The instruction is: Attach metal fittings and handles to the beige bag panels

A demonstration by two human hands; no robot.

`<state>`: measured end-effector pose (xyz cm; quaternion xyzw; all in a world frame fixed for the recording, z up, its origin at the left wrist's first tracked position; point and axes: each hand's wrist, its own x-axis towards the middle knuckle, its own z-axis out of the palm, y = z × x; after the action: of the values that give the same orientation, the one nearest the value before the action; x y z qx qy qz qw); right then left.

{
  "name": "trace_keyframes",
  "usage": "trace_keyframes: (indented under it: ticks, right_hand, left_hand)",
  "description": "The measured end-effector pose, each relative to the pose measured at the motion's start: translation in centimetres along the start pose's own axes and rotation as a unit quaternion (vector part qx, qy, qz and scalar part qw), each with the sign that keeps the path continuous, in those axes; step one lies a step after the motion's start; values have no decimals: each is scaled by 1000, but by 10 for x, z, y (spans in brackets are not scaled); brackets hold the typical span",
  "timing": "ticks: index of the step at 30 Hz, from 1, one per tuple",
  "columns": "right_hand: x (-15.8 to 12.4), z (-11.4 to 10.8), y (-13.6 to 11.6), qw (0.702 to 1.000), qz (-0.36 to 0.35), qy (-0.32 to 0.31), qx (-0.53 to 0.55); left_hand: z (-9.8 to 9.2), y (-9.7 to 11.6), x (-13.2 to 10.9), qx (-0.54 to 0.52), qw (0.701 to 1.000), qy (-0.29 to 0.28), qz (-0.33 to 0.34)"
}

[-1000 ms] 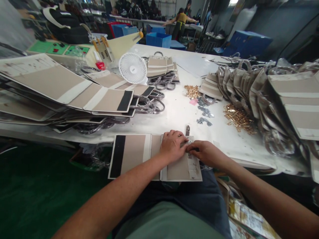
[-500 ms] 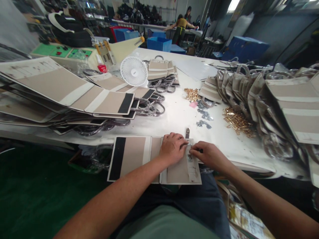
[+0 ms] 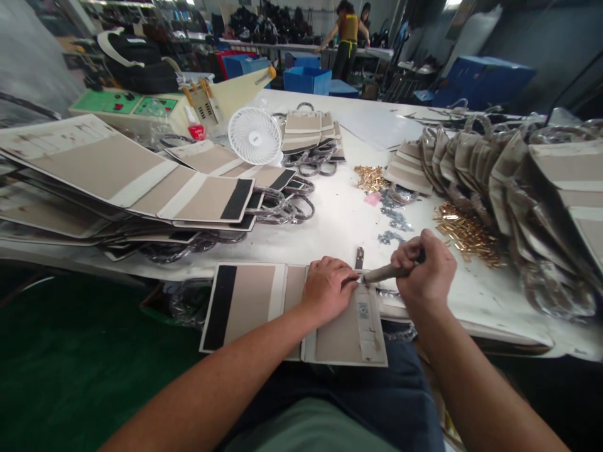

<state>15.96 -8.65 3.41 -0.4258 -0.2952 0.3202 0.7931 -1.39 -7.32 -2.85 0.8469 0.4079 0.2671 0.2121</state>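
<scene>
A beige bag panel [image 3: 254, 289] with a black strip and white bands lies open over the table's front edge, above my lap. My left hand [image 3: 330, 285] rests on its right half, fingers curled and fingertips pinched near the panel's upper edge; what they pinch is too small to make out. My right hand [image 3: 426, 270] is closed around a grey, bar-shaped hand tool [image 3: 386, 273]. The tool's far end meets the spot beside my left fingertips. A small dark strap tab [image 3: 359, 257] sticks out past the panel's upper edge. Below my fingertips, a small metal plate [image 3: 362, 309] sits on the white band.
Stacked bag panels [image 3: 188, 188] cover the left; more stand in a row [image 3: 471, 157] at right. Gold fasteners [image 3: 468, 232] and grey metal plates [image 3: 396, 216] lie loose on the white table [image 3: 330, 220]. A white fan [image 3: 255, 136] stands behind. A person [image 3: 347, 37] works farther back.
My right hand has lifted off the panel, moved right and up, and now grips the grey tool. My left hand stays on the panel. The view has shifted slightly.
</scene>
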Motion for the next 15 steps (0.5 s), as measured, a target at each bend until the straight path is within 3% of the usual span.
trace_keyframes:
  ticks: [4, 7, 9, 15]
  right_hand:
    - [-12, 4, 2, 990, -39, -70, -118]
    - [-19, 14, 0, 949, -55, -185, -248]
    - [-19, 19, -1, 929, -51, -230, -285]
    - [-15, 14, -1, 937, 15, -233, -262]
  left_hand:
    - [-1, 2, 1, -4, 1000, -10, -6]
    - [-5, 2, 2, -5, 1000, -10, -22]
    - [-8, 0, 3, -3, 999, -12, -30]
    - [-18, -1, 17, 69, 991, -89, -76]
